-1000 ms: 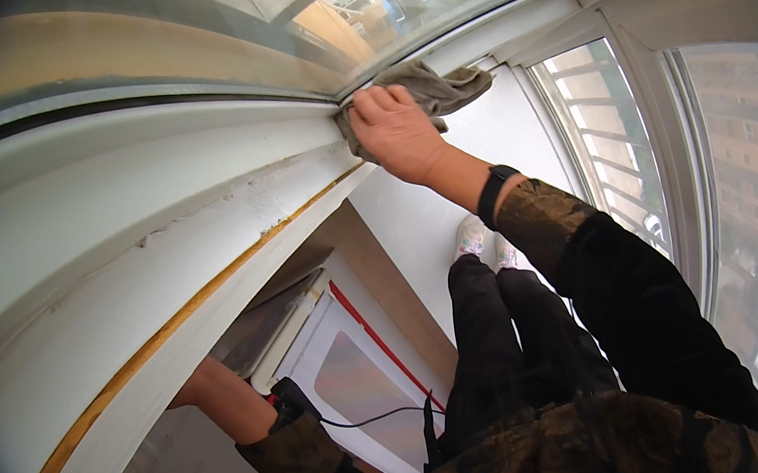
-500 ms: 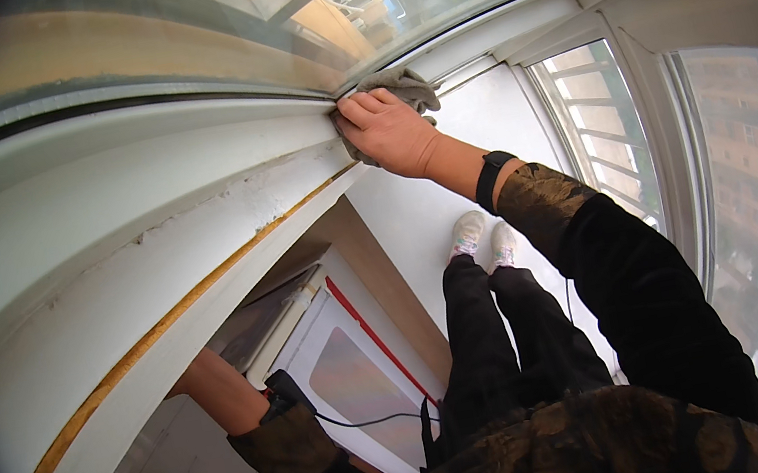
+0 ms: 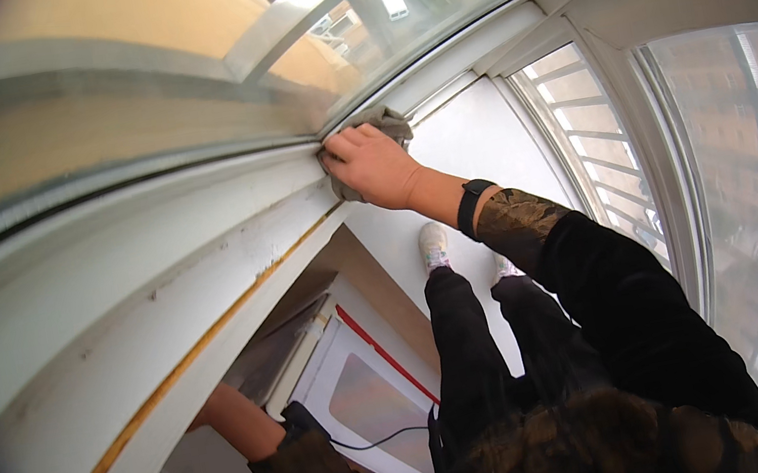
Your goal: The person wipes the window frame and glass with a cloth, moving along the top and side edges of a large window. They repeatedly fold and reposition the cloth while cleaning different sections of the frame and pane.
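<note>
A crumpled grey cloth [image 3: 388,124] is bunched under my right hand [image 3: 373,165], whose fingers are closed over it. The hand presses it against the corner of the white window frame [image 3: 130,243], where the frame meets the lower edge of the glass [image 3: 169,121]. A dark band circles my right wrist. My left hand [image 3: 214,407] reaches behind the frame's lower edge at the lower left. Only its wrist side shows, and its fingers are hidden.
Below the frame stands a white box-shaped thing [image 3: 323,381] with a red strip [image 3: 372,343] and a dark cord [image 3: 383,441]. My shoes [image 3: 434,247] rest on a white surface. Barred windows [image 3: 587,131] line the right side. A yellow-brown strip [image 3: 173,381] runs along the frame.
The view has shifted, so the frame and my right hand appear further left and lower. The cloth stays at the frame corner under that hand. My feet are further apart.
</note>
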A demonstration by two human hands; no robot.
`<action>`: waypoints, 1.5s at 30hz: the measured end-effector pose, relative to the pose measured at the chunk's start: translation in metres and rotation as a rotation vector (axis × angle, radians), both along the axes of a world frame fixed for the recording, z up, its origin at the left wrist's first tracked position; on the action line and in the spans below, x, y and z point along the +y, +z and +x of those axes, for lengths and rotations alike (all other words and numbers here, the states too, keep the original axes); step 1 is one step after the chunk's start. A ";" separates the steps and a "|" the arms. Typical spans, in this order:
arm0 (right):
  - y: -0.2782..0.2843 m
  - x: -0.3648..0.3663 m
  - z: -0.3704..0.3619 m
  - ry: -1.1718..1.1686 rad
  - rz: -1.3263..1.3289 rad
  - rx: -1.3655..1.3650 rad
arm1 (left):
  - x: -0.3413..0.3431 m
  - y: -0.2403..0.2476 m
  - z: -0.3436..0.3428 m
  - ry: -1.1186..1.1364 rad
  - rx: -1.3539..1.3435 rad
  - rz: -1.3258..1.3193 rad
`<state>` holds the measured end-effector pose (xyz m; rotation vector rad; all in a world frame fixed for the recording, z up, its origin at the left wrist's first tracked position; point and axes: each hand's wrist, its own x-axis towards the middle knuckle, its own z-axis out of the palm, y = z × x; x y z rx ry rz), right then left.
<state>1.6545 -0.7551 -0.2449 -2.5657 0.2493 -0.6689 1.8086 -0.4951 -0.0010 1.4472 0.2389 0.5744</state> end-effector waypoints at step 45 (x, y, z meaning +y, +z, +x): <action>0.012 -0.102 -0.043 -1.376 0.614 -0.348 | 0.032 -0.016 0.012 -0.385 -0.257 0.051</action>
